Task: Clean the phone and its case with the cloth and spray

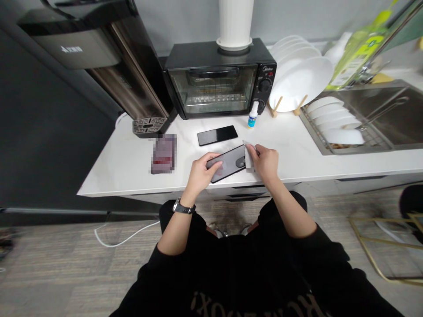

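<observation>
We see the left hand [201, 172] closed around a black phone [228, 164], its fingers curled over the near edge. The phone is tilted and sits just above the white counter [109, 176] at about 12 o'clock from the person's body, close to the front edge. We cannot tell whether its lower corner touches the counter. The right hand [266, 164] is pinched firmly around a folded white wipe [249, 157], pressing it against the far end of the phone. Neither hand is open.

A second black phone [217, 135] lies flat just beyond them, also at 12 o'clock. A small spray bottle [253, 115] stands upright at about 1 o'clock, near the right hand and in front of a black toaster oven [214, 83]. A blurred flat object [163, 154] lies on the counter at about 11 o'clock.

The main risk, in our judgement, is the phone slipping, since its glossy back gives little grip and the right hand is pressing against it. A slip could knock it onto the hard counter, or over the front edge to the floor. It could also strike the second phone and scratch the glass. A careless swing of the right hand could tip the light bottle over, and any leak could run toward both phones.
</observation>
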Demonstrator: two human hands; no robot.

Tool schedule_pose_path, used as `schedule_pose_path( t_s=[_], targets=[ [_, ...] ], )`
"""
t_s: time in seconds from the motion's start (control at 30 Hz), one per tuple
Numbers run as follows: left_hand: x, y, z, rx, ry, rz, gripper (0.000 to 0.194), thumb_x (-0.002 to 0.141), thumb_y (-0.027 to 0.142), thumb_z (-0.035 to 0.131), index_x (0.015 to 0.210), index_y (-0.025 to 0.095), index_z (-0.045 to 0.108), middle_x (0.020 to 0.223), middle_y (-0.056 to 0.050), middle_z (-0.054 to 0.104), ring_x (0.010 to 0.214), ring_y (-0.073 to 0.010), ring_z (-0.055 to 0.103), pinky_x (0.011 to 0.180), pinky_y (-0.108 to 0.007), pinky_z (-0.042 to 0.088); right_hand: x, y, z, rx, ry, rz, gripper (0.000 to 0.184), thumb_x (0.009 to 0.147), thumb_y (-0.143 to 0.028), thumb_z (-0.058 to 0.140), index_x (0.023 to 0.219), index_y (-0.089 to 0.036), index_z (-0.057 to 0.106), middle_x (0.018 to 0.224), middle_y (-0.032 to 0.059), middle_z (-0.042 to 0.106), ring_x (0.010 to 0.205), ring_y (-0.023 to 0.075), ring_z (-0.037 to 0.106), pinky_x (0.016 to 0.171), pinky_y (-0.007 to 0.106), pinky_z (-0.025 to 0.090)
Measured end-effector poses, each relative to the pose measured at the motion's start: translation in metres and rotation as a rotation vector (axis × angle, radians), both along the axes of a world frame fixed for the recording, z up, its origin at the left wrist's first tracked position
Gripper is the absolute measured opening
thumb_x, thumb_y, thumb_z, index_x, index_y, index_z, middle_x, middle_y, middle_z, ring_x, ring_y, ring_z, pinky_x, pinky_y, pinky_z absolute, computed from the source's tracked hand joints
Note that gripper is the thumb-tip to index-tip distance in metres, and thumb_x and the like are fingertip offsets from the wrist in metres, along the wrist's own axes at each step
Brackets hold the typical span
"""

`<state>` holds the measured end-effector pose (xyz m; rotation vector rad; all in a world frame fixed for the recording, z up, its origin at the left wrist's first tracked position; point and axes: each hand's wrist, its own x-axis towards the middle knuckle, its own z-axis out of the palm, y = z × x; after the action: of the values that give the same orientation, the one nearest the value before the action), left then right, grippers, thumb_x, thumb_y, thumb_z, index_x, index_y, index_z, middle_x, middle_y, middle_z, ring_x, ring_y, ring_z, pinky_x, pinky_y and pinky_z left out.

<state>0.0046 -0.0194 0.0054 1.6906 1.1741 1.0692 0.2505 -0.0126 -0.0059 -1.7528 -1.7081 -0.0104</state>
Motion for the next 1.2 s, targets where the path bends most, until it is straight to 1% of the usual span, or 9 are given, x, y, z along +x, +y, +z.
schedule_pose_path(
  t_s=[0.17,0.33,0.43,0.63,0.83,0.93,1.0,1.1,1.2],
  targets=[
    [0.001,0.003,-0.006,0.009,-0.037,0.088,0.026,0.093,0.036,0.074,0.113,0.02,0.071,0.09,-0.001,0.081,0.064,-0.0169,0.077,0.059,-0.023,0.055,-0.002,0.0,0.001,0.077,0.051,0.221,0.055,0.112,-0.049,0.027,0.122,-0.017,0.07,0.085,0.0118,0.077,0.07,0.0222,0.067,0.065,0.031,0.04],
    [0.0,0.003,-0.006,-0.021,-0.077,0.034,0.031,0.09,0.04,0.077,0.113,0.019,0.074,0.085,-0.001,0.081,0.062,-0.0183,0.077,0.061,-0.026,0.059,0.0,-0.002,0.002,0.044,0.021,0.029,0.058,0.11,-0.057,0.038,0.074,-0.021,0.064,0.056,0.0041,0.06,0.051,0.0172,0.052,0.058,0.032,0.027],
    [0.0,0.003,-0.004,-0.007,-0.087,0.021,0.035,0.089,0.041,0.079,0.115,0.019,0.075,0.09,-0.003,0.082,0.065,-0.0183,0.077,0.067,-0.028,0.061,-0.003,-0.001,0.0,0.036,-0.005,-0.029,0.058,0.109,-0.057,0.041,0.067,-0.022,0.06,0.053,0.0035,0.057,0.05,0.0164,0.049,0.058,0.032,0.024],
    [-0.001,0.011,-0.01,0.016,-0.148,-0.068,0.051,0.084,0.044,0.084,0.127,0.018,0.069,0.107,-0.008,0.082,0.093,-0.0223,0.079,0.084,-0.031,0.062,-0.002,0.001,0.002,0.15,0.291,0.139,0.042,0.11,-0.043,0.037,0.122,-0.02,0.07,0.096,0.0106,0.078,0.079,0.0224,0.069,0.072,0.033,0.047],
    [0.0,0.01,-0.017,0.072,-0.038,0.051,0.03,0.09,0.039,0.075,0.111,0.018,0.081,0.102,-0.006,0.083,0.087,-0.0208,0.076,0.08,-0.029,0.059,-0.003,-0.005,0.009,0.193,0.381,0.022,0.059,0.107,-0.06,0.047,0.066,-0.02,0.062,0.055,-0.0014,0.054,0.056,0.0145,0.053,0.06,0.029,0.04],
    [0.003,0.005,-0.016,0.139,0.067,0.066,0.028,0.092,0.039,0.075,0.11,0.019,0.084,0.095,-0.004,0.084,0.073,-0.0182,0.072,0.069,-0.028,0.057,-0.007,-0.006,0.01,0.339,0.389,-0.043,0.057,0.112,-0.053,0.034,0.088,-0.019,0.072,0.079,0.0066,0.073,0.081,0.0212,0.07,0.075,0.033,0.052],
    [0.004,0.003,-0.015,0.178,0.104,0.031,0.028,0.094,0.04,0.074,0.112,0.02,0.084,0.096,-0.004,0.084,0.07,-0.0183,0.072,0.068,-0.029,0.057,-0.013,-0.006,0.011,0.369,0.34,0.06,0.05,0.113,-0.046,0.033,0.11,-0.019,0.075,0.109,0.0133,0.08,0.11,0.0267,0.074,0.096,0.041,0.055],
    [0.004,0.002,-0.016,0.214,0.135,-0.04,0.03,0.099,0.042,0.07,0.115,0.021,0.083,0.099,-0.005,0.084,0.076,-0.0204,0.075,0.074,-0.031,0.06,-0.034,-0.012,0.012,0.308,0.192,0.245,0.042,0.113,-0.036,0.036,0.124,-0.022,0.074,0.129,0.0111,0.078,0.143,0.03,0.059,0.124,0.059,0.038],
    [0.001,0.003,-0.019,0.229,0.197,-0.059,0.026,0.098,0.039,0.069,0.097,0.018,0.083,0.084,-0.007,0.081,0.075,-0.0226,0.075,0.076,-0.034,0.061,-0.072,-0.033,0.014,0.241,0.047,0.406,0.041,0.112,-0.028,0.036,0.135,-0.025,0.07,0.138,0.0062,0.076,0.154,0.0276,0.048,0.132,0.064,0.021]
  ],
)
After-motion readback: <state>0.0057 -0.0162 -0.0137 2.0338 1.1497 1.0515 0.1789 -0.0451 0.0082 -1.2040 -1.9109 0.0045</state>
